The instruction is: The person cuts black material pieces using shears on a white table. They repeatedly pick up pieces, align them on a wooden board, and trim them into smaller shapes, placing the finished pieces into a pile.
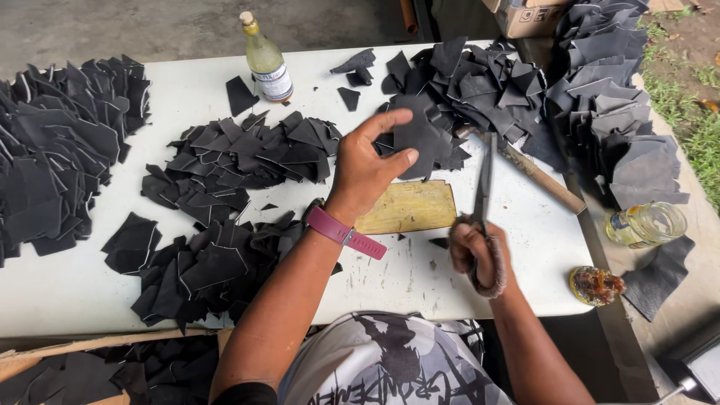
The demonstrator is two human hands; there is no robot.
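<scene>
My left hand (366, 166) holds a black leather piece (418, 136) between thumb and fingers, raised over the white table (82, 277). A magenta watch strap sits on that wrist. My right hand (477, 253) grips the wrapped handles of large scissors (483, 187), whose blades point up and away toward the held piece. A yellowish wooden board (409, 206) lies flat on the table between both hands.
Heaps of black leather pieces lie around: left (60, 150), middle (247, 154), near (202, 266), back right (480, 82) and far right (607, 97). A corked bottle (265, 60) stands at the back. A glass jar (649, 223), a hammer (536, 176) and a small brown lump (595, 285) are at the right.
</scene>
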